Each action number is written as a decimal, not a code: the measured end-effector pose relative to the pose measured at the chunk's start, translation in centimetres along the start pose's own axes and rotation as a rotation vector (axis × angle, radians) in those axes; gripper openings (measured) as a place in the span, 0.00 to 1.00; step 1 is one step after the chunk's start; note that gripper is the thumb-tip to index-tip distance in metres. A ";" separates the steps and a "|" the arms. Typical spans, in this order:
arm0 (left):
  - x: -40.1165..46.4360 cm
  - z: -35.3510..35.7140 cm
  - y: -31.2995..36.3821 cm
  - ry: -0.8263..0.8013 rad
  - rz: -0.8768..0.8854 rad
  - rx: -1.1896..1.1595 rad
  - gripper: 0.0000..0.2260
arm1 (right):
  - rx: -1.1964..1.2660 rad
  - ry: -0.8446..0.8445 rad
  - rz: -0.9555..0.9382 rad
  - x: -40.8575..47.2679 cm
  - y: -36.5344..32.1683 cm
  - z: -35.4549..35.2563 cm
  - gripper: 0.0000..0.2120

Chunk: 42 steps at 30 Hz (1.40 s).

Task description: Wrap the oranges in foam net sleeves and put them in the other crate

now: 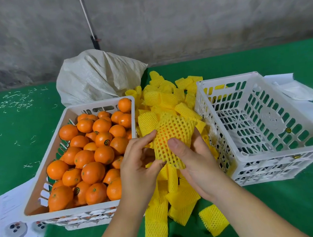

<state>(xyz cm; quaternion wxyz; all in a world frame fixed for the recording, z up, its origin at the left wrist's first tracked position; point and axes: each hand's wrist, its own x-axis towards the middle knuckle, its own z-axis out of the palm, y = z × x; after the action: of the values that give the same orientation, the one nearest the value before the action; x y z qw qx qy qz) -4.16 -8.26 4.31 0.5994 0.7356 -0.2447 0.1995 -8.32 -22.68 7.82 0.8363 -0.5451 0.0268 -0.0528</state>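
Between the 2 crates, both hands (167,155) are gripping and stretching a foam sleeve (173,136) over an orange (161,137), likely so it seats fully before crating.

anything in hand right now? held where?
Yes: one orange in a stretched foam net sleeve, held between both hands. Left hand grips its lower left side; right hand holds its right side, thumb on the front.
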 end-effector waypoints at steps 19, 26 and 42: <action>1.9 -1.4 -5.0 -0.349 -0.144 0.637 0.15 | -0.979 0.561 0.206 7.6 -1.7 -18.7 0.46; 3.4 -5.0 -9.5 -0.645 -0.442 1.052 0.24 | -1.685 0.138 -0.150 8.2 4.9 -14.1 0.24; 3.8 -7.1 -6.1 -1.252 -0.508 1.379 0.28 | -1.324 0.070 0.203 12.2 8.3 -14.5 0.26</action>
<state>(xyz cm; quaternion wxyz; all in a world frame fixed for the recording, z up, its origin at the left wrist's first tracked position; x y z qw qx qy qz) 2.53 -0.81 3.19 -0.1782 0.9300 -0.1825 -0.2648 2.78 -33.94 -5.47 0.3247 -0.9359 0.1317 0.0360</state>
